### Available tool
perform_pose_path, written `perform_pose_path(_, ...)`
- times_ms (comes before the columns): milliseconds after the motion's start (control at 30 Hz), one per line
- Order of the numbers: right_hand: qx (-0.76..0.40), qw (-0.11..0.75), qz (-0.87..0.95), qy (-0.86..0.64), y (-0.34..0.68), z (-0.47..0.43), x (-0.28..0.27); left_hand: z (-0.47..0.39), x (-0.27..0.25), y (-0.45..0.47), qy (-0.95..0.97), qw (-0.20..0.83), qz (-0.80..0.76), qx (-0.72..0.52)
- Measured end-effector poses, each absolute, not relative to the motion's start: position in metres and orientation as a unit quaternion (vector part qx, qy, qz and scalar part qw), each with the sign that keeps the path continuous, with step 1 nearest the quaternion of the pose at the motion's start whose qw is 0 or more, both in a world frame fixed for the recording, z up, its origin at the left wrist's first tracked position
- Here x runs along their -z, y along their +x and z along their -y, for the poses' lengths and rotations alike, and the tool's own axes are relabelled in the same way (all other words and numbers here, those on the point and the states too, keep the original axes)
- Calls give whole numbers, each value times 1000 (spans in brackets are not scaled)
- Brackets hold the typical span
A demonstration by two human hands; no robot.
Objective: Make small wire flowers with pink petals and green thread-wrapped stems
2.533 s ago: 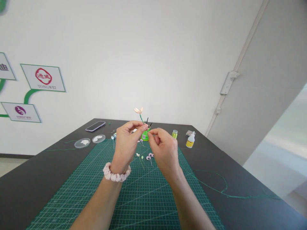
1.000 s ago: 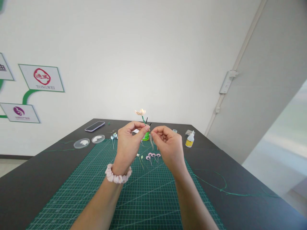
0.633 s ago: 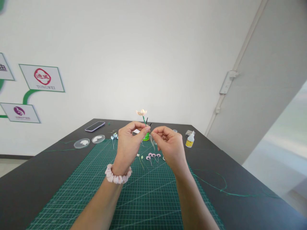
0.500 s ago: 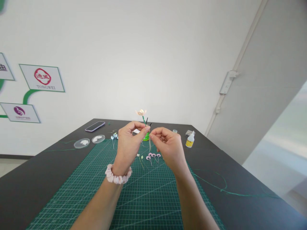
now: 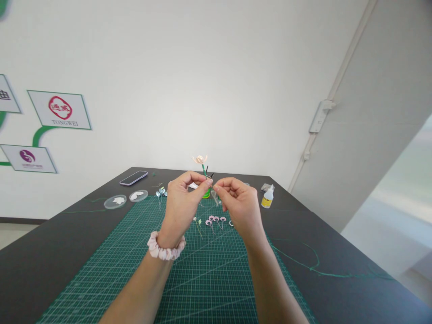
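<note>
While fingers [image 5: 202,185] pinch green stem [image 5: 204,169], curved petals [image 5: 200,159], perhaps fabric

A plain white wall [image 5: 216,81] rises beyond the far edge of the dark desk [image 5: 64,256], evenly and softly lit. Past the desk's far left corner it carries green-edged panels, one reading TONGWEI [image 5: 60,110], another with a purple emblem [image 5: 28,158], linked by green bands [image 5: 39,137]. Beneath them run a dark skirting strip [image 5: 20,220] and a pale floor [image 5: 13,234]. Beyond the desk's right edge stands a greyer wall [image 5: 364,135] with a white conduit [image 5: 351,49] and socket box [image 5: 318,117].
</note>
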State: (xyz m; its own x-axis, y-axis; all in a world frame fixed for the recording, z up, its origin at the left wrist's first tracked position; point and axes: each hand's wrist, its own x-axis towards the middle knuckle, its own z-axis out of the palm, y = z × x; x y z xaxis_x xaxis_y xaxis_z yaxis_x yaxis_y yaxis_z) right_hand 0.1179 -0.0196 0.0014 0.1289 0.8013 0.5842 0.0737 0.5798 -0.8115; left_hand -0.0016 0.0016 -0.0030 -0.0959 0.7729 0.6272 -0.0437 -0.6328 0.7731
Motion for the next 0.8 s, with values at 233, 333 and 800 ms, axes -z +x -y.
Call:
perform_pose_path(233,-292,645,601,-370,121,16,1,-1,1,-1,591,328,-295,-675)
perform_pose_path(333,-296,638,606,-373,124,15,3,-1,0,-1,584,343,-295,-674)
perform_pose_path(800,-348,617,602,-368,128,15,1,-2,1,1,538,440,-248,-675)
